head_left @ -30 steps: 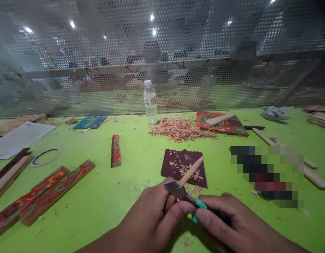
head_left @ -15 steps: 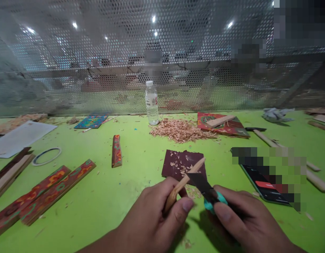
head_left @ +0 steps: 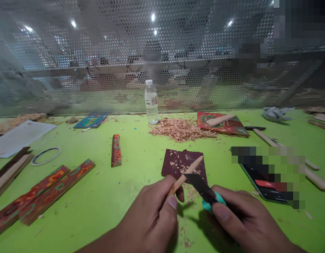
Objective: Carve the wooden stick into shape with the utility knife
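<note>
My left hand [head_left: 159, 207] is closed round the lower end of a pale wooden stick [head_left: 192, 166], whose tapered tip points away to the upper right. In my right hand [head_left: 241, 218] is a knife [head_left: 196, 182] with a wide dark blade and turquoise wrapping on its handle. The blade's end lies against or just over the stick's middle; exact contact is hard to tell. Beneath the stick's far part, a dark maroon sheet [head_left: 169, 163] with wood shavings on it lies on the green table [head_left: 99, 196].
Behind the sheet are a heap of shavings [head_left: 179, 130] and a water bottle [head_left: 152, 105]. Painted wood strips [head_left: 59, 191] and a ring [head_left: 46, 156] lie left. A phone [head_left: 260, 179] and a hammer-like tool [head_left: 265, 137] lie right. A perforated metal screen [head_left: 112, 88] stands behind.
The knife blade has shifted slightly left along the stick. My left thumb has moved up against the stick, and the stick's carved lower part is now more covered by my hand.
</note>
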Demonstrator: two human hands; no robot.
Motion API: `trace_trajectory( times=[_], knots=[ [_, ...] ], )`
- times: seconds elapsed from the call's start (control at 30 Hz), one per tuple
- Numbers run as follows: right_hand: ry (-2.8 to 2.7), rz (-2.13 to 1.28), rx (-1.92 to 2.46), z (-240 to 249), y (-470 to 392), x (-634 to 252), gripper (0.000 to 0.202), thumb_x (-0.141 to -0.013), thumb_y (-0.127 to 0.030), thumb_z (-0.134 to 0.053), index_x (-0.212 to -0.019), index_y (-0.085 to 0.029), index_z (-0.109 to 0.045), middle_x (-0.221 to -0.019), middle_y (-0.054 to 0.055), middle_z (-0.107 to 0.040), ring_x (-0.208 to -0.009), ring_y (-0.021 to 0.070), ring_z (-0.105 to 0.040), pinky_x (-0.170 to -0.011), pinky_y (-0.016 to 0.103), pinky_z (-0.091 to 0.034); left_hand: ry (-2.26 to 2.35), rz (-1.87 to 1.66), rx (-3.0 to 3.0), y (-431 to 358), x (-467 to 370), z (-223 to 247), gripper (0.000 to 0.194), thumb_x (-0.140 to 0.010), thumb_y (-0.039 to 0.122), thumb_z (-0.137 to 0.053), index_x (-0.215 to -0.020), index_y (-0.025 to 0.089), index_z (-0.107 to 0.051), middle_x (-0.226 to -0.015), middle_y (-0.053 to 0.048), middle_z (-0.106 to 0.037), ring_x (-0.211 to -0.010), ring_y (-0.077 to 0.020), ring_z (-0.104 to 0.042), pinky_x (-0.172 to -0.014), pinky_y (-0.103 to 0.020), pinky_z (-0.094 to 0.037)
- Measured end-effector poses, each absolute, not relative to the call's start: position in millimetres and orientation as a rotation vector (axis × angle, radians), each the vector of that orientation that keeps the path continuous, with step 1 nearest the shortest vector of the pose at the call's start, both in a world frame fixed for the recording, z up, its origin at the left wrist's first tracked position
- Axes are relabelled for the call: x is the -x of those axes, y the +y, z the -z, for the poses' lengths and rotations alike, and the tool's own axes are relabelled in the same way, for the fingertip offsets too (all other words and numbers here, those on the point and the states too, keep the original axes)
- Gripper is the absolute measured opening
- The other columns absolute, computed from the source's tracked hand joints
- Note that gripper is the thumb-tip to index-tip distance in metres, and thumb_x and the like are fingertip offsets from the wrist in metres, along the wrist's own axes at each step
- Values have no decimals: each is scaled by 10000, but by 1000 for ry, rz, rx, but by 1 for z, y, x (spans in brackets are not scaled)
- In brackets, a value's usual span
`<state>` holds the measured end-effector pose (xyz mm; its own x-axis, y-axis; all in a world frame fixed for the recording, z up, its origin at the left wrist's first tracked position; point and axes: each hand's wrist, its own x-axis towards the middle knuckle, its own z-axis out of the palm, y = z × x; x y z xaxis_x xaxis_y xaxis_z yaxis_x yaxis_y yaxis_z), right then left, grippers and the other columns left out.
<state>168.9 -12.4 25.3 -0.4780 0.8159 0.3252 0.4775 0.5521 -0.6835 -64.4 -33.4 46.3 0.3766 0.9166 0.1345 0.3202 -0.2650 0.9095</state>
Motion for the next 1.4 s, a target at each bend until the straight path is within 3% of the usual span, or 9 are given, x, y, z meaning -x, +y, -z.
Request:
trace_trajectory(
  times=[0.17,0.27,0.47,0.67,1.07,1.27,1.4],
  knots=[
    [-2150,-752,1055,-28,-13,-167,432,-1086,-512,-448,-880,-281,-750,-590,-27,-651,-499,171,-617,-500,244,-490,1072,-862,-1758,-32,63,-49,362,-1081,493,-331,-823,250,-404,-760,-6,-519,-664,-176,-468,-625,-326,-363],
    [-2153,-789,1065,-29,-13,-166,476,-1082,-550,-423,-858,-280,-745,-579,-13,-633,-523,193,-639,-509,263,-501,1076,-866,-1754,-33,64,-47,398,-1087,514,-308,-822,246,-433,-737,6,-488,-651,-172,-455,-610,-325,-348],
    [-2160,-731,1085,-25,-14,-169,376,-1076,-498,-472,-913,-313,-756,-623,-22,-691,-589,204,-690,-544,257,-536,1113,-873,-1730,-35,66,-43,399,-1069,537,-326,-930,236,-547,-824,-39,-575,-735,-205,-503,-684,-332,-437],
    [-2154,-740,1099,-25,-14,-169,327,-1071,-491,-498,-954,-324,-754,-685,-27,-732,-661,206,-733,-581,250,-558,1152,-870,-1730,-36,67,-42,365,-1050,547,-379,-953,246,-561,-857,-51,-599,-775,-227,-524,-737,-347,-474],
    [-2041,-856,1059,-30,-11,-165,490,-1095,-562,-399,-813,-281,-685,-676,12,-703,-623,199,-690,-604,256,-577,1165,-832,-1742,-32,62,-44,294,-1070,470,-389,-911,245,-491,-801,-8,-552,-705,-186,-490,-675,-318,-422],
    [-2123,-783,1013,-34,0,-167,255,-998,-518,-645,-1024,-295,-767,-889,42,-777,-836,249,-746,-700,290,-601,1119,-792,-1638,-31,61,-37,274,-1050,482,-500,-957,228,-541,-794,15,-551,-692,-163,-484,-623,-282,-392],
    [-2245,-788,999,-29,1,-171,224,-976,-452,-707,-1077,-271,-791,-915,46,-773,-835,238,-738,-710,301,-577,1013,-857,-1524,-29,62,-30,285,-978,468,-676,-940,222,-539,-825,29,-542,-719,-149,-463,-643,-272,-402]
  ],
)
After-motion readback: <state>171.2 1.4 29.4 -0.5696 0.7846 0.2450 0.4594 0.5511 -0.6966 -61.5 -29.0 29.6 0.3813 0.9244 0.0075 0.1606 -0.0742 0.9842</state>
